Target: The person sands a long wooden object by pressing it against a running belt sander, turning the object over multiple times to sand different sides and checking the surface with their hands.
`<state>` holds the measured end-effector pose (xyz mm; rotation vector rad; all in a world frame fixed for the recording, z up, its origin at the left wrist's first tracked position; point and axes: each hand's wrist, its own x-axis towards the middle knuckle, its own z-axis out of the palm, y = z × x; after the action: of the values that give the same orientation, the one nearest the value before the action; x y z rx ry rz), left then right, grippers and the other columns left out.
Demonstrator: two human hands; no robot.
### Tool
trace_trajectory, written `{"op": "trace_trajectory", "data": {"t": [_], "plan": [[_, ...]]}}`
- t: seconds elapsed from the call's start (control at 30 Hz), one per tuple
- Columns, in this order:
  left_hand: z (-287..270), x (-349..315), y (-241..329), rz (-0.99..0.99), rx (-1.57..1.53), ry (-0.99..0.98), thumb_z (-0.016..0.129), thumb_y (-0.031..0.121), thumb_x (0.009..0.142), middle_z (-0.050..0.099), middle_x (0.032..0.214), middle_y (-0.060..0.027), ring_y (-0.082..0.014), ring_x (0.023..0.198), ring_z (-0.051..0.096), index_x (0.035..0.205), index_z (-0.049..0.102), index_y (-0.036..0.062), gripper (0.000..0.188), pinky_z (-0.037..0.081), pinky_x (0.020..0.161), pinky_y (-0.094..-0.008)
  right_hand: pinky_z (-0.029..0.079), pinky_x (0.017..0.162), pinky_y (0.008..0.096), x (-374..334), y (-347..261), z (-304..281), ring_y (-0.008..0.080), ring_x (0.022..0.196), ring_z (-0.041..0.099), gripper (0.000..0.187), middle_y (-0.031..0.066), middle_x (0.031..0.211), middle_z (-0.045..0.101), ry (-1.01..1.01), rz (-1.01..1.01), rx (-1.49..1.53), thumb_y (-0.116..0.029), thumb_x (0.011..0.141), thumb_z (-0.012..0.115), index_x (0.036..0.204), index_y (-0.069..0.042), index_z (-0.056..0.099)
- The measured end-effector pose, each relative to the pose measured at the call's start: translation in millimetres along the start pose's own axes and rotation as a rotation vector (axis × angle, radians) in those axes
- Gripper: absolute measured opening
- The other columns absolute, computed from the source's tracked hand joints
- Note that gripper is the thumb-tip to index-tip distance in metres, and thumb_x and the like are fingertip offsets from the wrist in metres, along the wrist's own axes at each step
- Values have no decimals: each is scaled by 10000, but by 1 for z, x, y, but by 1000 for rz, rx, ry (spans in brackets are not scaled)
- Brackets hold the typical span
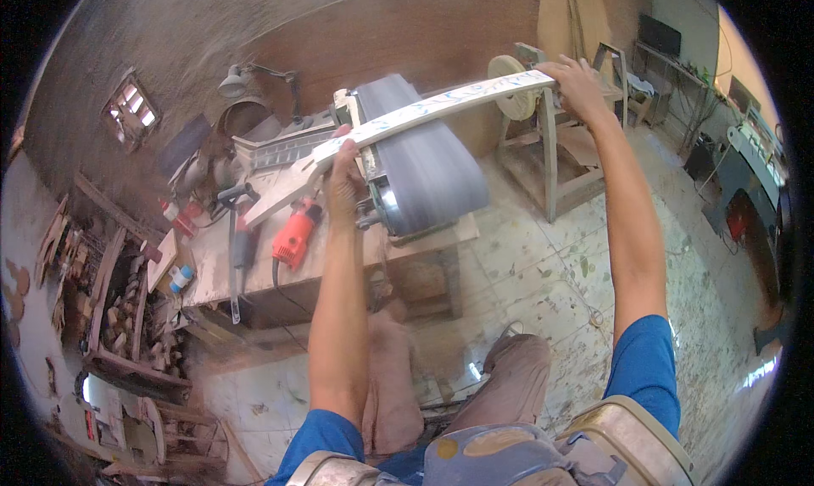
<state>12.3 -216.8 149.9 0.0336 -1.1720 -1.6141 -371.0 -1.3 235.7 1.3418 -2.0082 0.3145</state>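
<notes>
A long pale wooden strip with blue marks on its face lies slantwise over the grey belt of a belt sander. My left hand grips the strip's left end beside the sander's frame. At the far right end, my right hand is closed around the strip, arm stretched out. The belt's surface looks streaked, as if running. How closely the strip's underside meets the belt is hidden.
Left of the sander, a workbench carries an orange-red power tool, a dark long-bodied tool and a wooden board. A pale wheel sits on a wooden stand to the right. Scrap wood fills a rack at left.
</notes>
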Motion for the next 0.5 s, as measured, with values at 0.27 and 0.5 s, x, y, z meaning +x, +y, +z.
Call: {"op": "trace_trajectory", "data": {"t": [0.27,0.5], "plan": [[-35,-15,60,19,120,138,684,352,945,547,1360,-71,-174,1317,461,1422,519,84,571,343,1109,-400,270,1195,527,23,-43,19,285,1343,508,450,14,1290,686,142,-151,38,-35,891,607,1287,-242,662],[-49,-31,92,-41,86,166,732,426,901,510,1440,-39,-197,1364,410,1441,505,142,651,240,1152,-439,296,1199,558,27,-91,10,272,1288,552,384,29,1222,693,166,-155,53,-85,939,560,1279,-236,655]]}}
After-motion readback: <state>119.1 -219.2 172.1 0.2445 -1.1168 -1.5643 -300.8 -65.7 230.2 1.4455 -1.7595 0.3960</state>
